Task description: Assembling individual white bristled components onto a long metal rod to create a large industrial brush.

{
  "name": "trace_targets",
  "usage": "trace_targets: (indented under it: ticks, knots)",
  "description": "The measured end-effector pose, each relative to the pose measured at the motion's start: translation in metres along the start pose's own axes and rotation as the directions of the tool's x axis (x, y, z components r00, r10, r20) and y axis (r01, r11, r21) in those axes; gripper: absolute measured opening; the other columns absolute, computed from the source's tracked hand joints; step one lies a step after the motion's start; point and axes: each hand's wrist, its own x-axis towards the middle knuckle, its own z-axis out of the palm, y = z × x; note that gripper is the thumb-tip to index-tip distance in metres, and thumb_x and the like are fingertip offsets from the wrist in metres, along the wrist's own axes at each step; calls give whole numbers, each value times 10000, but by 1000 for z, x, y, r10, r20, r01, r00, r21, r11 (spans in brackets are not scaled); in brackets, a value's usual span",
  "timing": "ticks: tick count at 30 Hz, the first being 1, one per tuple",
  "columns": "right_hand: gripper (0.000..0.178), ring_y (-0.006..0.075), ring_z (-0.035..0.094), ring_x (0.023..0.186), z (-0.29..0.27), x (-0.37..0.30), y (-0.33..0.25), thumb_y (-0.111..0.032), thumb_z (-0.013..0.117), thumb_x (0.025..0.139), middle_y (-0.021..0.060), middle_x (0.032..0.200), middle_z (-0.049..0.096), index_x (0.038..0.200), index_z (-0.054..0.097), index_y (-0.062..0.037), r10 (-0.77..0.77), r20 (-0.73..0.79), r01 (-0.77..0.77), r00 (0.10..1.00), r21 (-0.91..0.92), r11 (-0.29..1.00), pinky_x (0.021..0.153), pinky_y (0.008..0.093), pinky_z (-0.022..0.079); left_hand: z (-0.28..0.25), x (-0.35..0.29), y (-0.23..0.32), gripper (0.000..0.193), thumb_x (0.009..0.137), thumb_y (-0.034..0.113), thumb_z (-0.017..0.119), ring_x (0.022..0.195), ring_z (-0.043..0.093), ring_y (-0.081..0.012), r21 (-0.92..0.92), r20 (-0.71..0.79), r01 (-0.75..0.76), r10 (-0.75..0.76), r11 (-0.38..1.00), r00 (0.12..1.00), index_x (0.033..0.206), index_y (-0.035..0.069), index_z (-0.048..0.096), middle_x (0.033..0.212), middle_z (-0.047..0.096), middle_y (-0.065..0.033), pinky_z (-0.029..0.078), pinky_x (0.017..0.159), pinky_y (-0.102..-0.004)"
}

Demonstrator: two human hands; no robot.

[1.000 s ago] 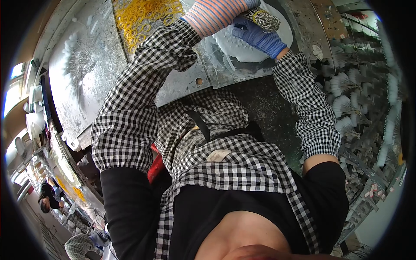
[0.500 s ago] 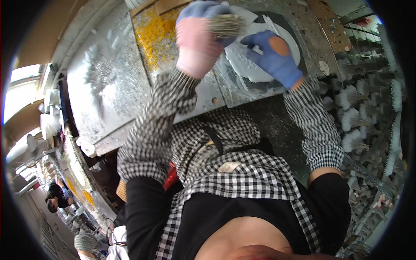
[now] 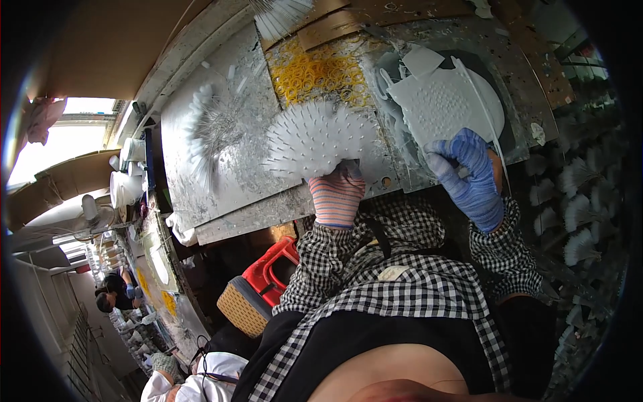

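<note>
My left hand [image 3: 338,194], in a pink-striped glove, grips a bundle of thin bristles [image 3: 321,137] by its gathered end, at the table's front. The bristles fan out away from me, with white blobs on their tips. To the right is a dark round-edged plate [image 3: 512,124] spread with white paste [image 3: 439,104], its surface marked with many small dots. My right hand [image 3: 469,175], in a blue glove, hovers at the plate's near edge. Its fingers curl toward the thumb, and nothing shows in them. A long thin white stick [image 3: 477,90] crosses the paste and runs past this hand.
Yellow rubber bands [image 3: 311,74] lie heaped behind the bundle. Another fanned bundle [image 3: 207,137] rests on the metal tabletop at left, and one more [image 3: 281,15] at the far edge. White fans [image 3: 579,208] crowd the right side. A red stool [image 3: 271,268] stands below. Other people are at left.
My left hand has come back toward me from beside the plate, and the bundle now faces up, fanned out. My right hand has drawn back off the paste, its fingers curling in.
</note>
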Motion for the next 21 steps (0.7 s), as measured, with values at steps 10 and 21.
trace_targets:
  ticks: [10,21]
  knots:
    - [171,172,622,650,8,-8,3,-52,814,800,66,785,663,947,728,-34,-9,18,8,1000,24,1000,577,306,495,-17,-3,12,314,1026,132,459,1141,578,-202,-298,35,78,-71,951,997,1304,8,538,1312,588,-118,577,883,-261]
    - [166,194,631,668,9,-8,1,-65,817,797,73,785,664,928,723,-25,-6,49,6,999,-1,1000,607,321,511,-2,-16,30,466,1002,312,480,1284,551,-262,703,203,49,267,-709,942,1387,56,538,1388,619,-69,395,1122,-405]
